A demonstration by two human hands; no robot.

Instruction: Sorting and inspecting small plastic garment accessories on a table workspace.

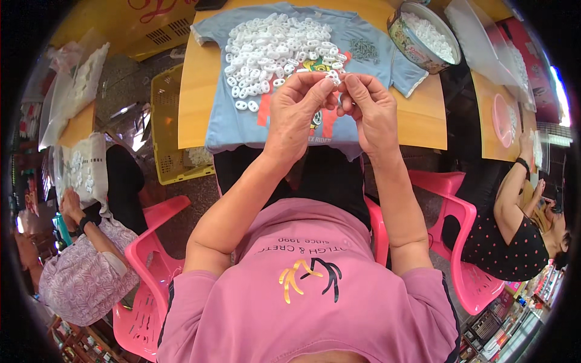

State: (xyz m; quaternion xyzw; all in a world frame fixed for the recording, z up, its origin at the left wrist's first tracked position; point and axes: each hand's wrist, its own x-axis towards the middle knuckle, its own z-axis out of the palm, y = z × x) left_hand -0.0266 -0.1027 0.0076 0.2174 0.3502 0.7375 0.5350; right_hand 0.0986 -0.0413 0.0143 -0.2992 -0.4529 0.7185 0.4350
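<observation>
Over the near part of a blue T-shirt (236, 130) spread on the table, my two hands meet at the fingertips. My left hand (301, 109) pinches a small white plastic piece with two round holes (333, 77). The thumb and fingers of my right hand (372, 107) are closed together right against that piece; anything small between them is too fine to make out. Just beyond my left hand lies a big heap of similar white oval two-hole pieces (275, 45). Past my right hand sits a small pile of thin grey-green bits (363, 51), perhaps screws.
A round patterned tin (407, 43) full of white pieces stands at the far right of the wooden table (423, 118). Below its left edge is a yellow crate (166, 121). People work at tables on either side, near pink chairs (451, 206).
</observation>
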